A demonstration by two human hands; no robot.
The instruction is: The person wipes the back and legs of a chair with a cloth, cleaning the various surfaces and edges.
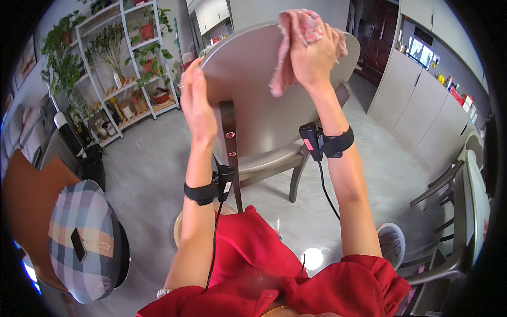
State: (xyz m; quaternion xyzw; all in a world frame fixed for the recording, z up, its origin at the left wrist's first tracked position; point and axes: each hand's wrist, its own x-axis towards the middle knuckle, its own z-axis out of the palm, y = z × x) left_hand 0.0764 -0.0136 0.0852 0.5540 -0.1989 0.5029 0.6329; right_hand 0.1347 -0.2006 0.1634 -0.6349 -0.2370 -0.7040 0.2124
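Observation:
In front of me stands a chair with a smooth grey-brown oval backrest (245,91). My left hand (200,111) grips the backrest's left edge, its fingers curled at the rim. A crumpled pink and white cloth (286,51) is bunched in my right hand (315,63), which presses it to the upper right part of the backrest. Part of the cloth hangs down over the surface. Below the backrest, a dark wooden upright (229,119) shows two round fittings. The pale seat (273,158) is partly visible beneath.
A white plant shelf (103,93) stands at the back left. On the left, a plaid cushion (87,210) carries a phone (79,245). To the right are a waste bin (400,245), more chairs (459,233) and a long cabinet (420,103). Cables hang from both wrist-worn devices.

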